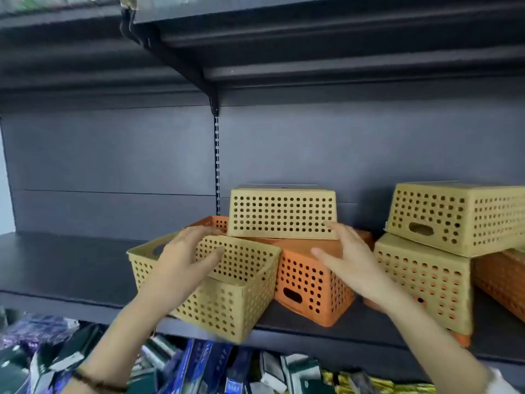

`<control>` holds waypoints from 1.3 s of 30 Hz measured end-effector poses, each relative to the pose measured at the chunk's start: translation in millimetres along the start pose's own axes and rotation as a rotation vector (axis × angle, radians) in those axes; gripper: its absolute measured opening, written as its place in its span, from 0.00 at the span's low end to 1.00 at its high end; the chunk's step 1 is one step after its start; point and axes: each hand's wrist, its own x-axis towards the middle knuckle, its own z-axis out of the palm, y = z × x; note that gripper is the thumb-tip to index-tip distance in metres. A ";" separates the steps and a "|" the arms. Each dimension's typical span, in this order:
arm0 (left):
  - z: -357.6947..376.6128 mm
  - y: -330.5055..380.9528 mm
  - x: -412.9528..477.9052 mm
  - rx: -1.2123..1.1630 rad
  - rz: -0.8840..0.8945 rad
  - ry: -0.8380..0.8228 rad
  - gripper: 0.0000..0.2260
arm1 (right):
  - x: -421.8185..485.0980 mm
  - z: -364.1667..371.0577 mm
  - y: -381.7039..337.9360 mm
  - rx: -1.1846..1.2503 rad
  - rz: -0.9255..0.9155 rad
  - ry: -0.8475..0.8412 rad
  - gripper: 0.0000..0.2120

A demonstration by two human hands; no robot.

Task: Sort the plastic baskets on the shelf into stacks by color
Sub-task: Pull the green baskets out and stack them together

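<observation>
Perforated plastic baskets lie jumbled on a dark shelf [71, 268]. An upright yellow basket [227, 294] sits at the front edge, and my left hand [184, 257] rests over its far rim with fingers spread. An upside-down yellow basket [281, 213] lies on top of orange baskets [306, 282]. My right hand [349, 257] is open, its fingertips touching that upside-down basket's lower right corner and its palm over the orange one. To the right, two more upside-down yellow baskets [460, 214] [426, 280] are piled up, with another orange basket [500, 277] beside them.
The shelf's left half is bare dark board. A black upper shelf with a bracket [213, 89] hangs overhead. Below the shelf edge lie several packaged goods [199, 368] in blue, green and gold wrapping.
</observation>
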 end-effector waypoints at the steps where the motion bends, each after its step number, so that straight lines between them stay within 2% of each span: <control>1: 4.9 -5.0 16.6 -0.053 -0.014 -0.006 0.13 | 16.5 3.5 4.2 0.018 0.009 0.016 0.36; 5: 17.8 -21.4 76.9 -0.198 -0.178 -0.198 0.26 | 64.8 8.6 21.2 0.015 0.089 0.045 0.44; 8: 31.0 -40.7 112.6 -0.259 -0.293 -0.377 0.40 | 86.1 12.3 34.8 -0.051 0.146 0.051 0.51; 10: 41.8 -49.3 131.0 -0.219 -0.333 -0.483 0.50 | 92.4 12.9 35.0 -0.029 0.228 -0.028 0.47; 12: 55.6 -53.6 141.2 -0.182 -0.327 -0.557 0.45 | 96.0 18.7 40.9 0.048 0.261 -0.085 0.42; 14: 64.5 -58.1 147.9 -0.193 -0.308 -0.531 0.39 | 97.7 22.1 45.9 0.107 0.248 -0.044 0.40; 17: 59.6 -57.9 153.3 -0.294 -0.230 -0.442 0.36 | 96.4 21.2 43.5 0.201 0.168 0.090 0.38; 20: 39.6 -62.0 162.6 -0.382 -0.153 -0.294 0.42 | 101.5 13.9 35.5 0.287 0.081 0.194 0.39; 23: 14.8 -70.6 174.4 -0.519 -0.108 -0.138 0.46 | 109.6 6.6 21.4 0.425 0.031 0.176 0.41; 25: -6.4 -78.9 177.6 -0.693 -0.056 -0.090 0.50 | 111.5 3.3 7.3 0.540 -0.034 0.170 0.38; 27: -28.8 -83.3 177.3 -0.792 0.013 -0.041 0.59 | 111.9 3.5 -8.5 0.617 -0.090 0.207 0.34; 28: -39.1 -84.2 175.8 -0.826 0.028 -0.011 0.59 | 110.2 5.2 -18.7 0.667 -0.117 0.209 0.34; 29: -47.6 -84.4 173.8 -0.872 0.029 0.007 0.52 | 108.4 8.5 -28.5 0.716 -0.135 0.188 0.34; 31: -60.3 -87.7 171.0 -1.045 0.020 0.013 0.25 | 102.2 20.2 -47.5 0.829 -0.127 0.123 0.33; 32: -65.5 -89.0 168.3 -1.140 -0.013 -0.004 0.16 | 97.9 26.4 -58.6 0.870 -0.095 0.103 0.31; 33: -71.4 -92.4 164.8 -1.228 -0.058 -0.031 0.12 | 93.3 32.0 -69.7 0.875 -0.058 0.097 0.31; 36: -86.0 -107.9 153.3 -1.320 -0.214 -0.093 0.22 | 76.2 47.0 -94.6 0.859 0.049 0.020 0.30; 39: -96.8 -132.1 143.1 -1.242 -0.331 -0.180 0.27 | 60.5 57.8 -108.2 0.896 0.115 -0.055 0.31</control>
